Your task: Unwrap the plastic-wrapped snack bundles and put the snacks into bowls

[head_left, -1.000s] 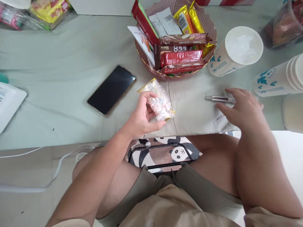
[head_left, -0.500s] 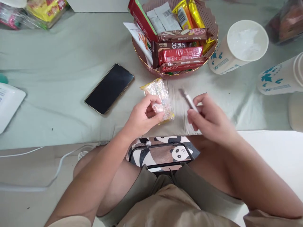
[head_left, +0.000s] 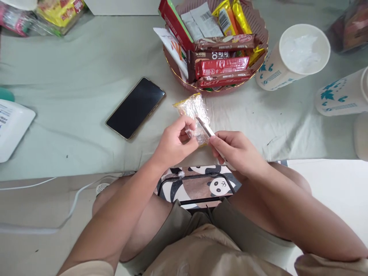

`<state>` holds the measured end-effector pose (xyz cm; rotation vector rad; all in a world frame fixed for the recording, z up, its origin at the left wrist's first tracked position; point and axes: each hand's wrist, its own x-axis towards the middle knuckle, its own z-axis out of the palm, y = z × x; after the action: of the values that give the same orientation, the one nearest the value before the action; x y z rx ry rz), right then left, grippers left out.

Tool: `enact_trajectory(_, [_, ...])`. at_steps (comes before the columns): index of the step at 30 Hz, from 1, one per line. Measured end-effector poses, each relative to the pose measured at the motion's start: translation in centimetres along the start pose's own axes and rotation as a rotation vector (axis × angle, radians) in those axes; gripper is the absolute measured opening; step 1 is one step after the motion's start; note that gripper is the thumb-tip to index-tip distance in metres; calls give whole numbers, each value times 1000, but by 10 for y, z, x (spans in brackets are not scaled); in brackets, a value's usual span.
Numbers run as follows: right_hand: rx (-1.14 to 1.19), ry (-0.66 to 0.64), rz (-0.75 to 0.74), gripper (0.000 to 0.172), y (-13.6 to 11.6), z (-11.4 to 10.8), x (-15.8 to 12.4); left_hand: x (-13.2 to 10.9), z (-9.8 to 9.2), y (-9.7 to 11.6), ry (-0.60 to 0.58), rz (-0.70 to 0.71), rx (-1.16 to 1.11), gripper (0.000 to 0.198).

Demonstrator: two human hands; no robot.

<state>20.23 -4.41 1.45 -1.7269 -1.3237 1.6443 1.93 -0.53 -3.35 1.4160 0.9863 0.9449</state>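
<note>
My left hand [head_left: 174, 142] is closed on a clear crinkly snack packet [head_left: 194, 113] with yellow ends, holding it just above the cloth-covered table [head_left: 71, 96]. My right hand [head_left: 232, 151] grips a slim metal utility knife [head_left: 204, 127], and its tip rests against the packet's near end. Both hands meet near the table's front edge, above my lap.
A pink basket [head_left: 260, 23] full of wrapped snack bars stands behind the packet. A dark phone [head_left: 135, 107] lies to the left. Paper cups [head_left: 293, 57] stand and lie at the right. A white device [head_left: 13, 128] sits at the far left. A panda-print stool [head_left: 198, 184] shows below the table.
My right hand picked the knife up from the table at the right and brought it left to the packet. My left hand kept hold of the packet.
</note>
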Motion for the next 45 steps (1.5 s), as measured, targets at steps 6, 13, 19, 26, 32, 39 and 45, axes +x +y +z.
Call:
enact_trajectory(6, [111, -116, 80, 46, 2, 3, -2, 1, -1, -1, 154, 89, 47, 22])
enact_trajectory(13, [-148, -184, 77, 45, 4, 2, -2, 7, -9, -8, 274, 246, 39, 23])
enact_trajectory(19, [-299, -222, 55, 45, 6, -34, -14, 10, -13, -13, 247, 129, -98, 26])
enact_trajectory(26, [-870, 531, -13, 25, 35, -78, -3, 4, -14, -10, 22, -81, -301, 54])
enact_trajectory(32, [-863, 701, -418, 31, 45, -70, 11, 0, -13, -8, -115, -139, -364, 65])
enact_trajectory(39, [-566, 246, -994, 19, 24, -22, 11, -7, -9, -1, -394, -306, -464, 78])
enact_trajectory(45, [-357, 385, -785, 17, 24, -21, 12, -5, -10, 4, -419, -359, -389, 86])
